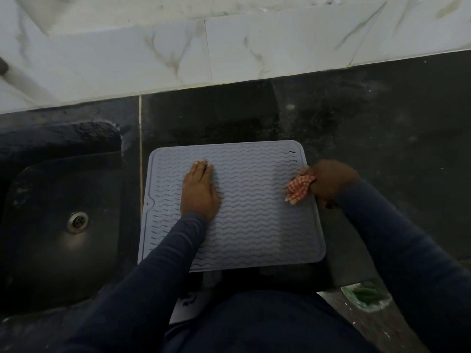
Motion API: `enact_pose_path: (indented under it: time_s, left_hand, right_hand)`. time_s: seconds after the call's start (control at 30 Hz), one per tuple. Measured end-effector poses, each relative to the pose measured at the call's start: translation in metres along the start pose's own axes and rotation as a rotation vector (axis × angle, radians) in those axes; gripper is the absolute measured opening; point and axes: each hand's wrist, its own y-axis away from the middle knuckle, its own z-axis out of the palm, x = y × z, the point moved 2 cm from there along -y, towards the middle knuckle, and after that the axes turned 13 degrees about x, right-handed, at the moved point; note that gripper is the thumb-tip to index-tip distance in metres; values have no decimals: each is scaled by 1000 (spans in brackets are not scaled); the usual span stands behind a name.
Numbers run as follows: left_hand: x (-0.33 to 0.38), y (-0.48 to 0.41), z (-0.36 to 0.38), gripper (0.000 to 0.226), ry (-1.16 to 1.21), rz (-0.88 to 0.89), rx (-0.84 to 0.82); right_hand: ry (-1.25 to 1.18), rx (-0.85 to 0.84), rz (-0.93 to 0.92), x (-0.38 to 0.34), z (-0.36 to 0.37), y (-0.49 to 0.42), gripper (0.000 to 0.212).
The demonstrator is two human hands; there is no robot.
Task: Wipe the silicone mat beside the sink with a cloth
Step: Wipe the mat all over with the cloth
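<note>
Flat on the dark stone counter [356, 128], just right of the sink [58, 205], lies the grey silicone mat [254, 225], its surface ribbed with wavy lines and its near edge reaching the counter's front. Pressed onto the mat's left half is the left hand [200, 192], palm down with straight fingers held together and pointing toward the far wall, holding nothing. At the mat's right edge the right hand [331, 182] is curled round a bunched red-and-white checked cloth [299, 188]; the cloth sticks out to the left of the fist and touches the mat's ribbed surface near that edge. Both arms wear dark blue sleeves [397, 240]. To the left, the sink is dark, with a round metal drain [77, 222] in its floor. Beyond the counter, on the far side, rises a white marble-patterned tiled wall [229, 47]. Near the lower right, below the counter's front edge, sits a pale bowl [367, 298] with something green in it, partly hidden by the right sleeve.
</note>
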Motion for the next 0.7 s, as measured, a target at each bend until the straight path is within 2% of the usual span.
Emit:
enact_pose_path:
  time_s: [0.07,0.17,0.23,0.27,0.33,0.4,0.5,0.6,0.7]
  left_hand:
    - [3,-2,-1,55,-8,-16,8]
    - [11,-12,-5,53,10,-11,29]
    - [13,-19,-5,62,36,0,2]
    - [11,-19,-4,67,42,-6,-24]
    - [5,-17,-3,71,18,3,-69]
    - [0,-14,0,72,-35,40,-77]
    - [0,-13,3,58,-64,28,-43]
    - [-2,-12,4,56,-68,36,-24]
    - [0,-13,3,62,-82,23,-27]
  right_hand:
    - [-146,11,-79,-34,-5,-5,17]
    - [-223,181,-349,-100,-3,-11,14]
    - [-156,219,-489,-131,14,-23,26]
    - [-106,200,-498,-139,25,-28,33]
    - [-5,174,-481,-143,44,-32,43]
    - [28,186,-492,-137,50,-29,41]
    - [12,182,-426,-106,36,-29,36]
    - [129,199,-278,-59,16,-33,34]
    - [232,151,-52,-28,-4,-44,34]
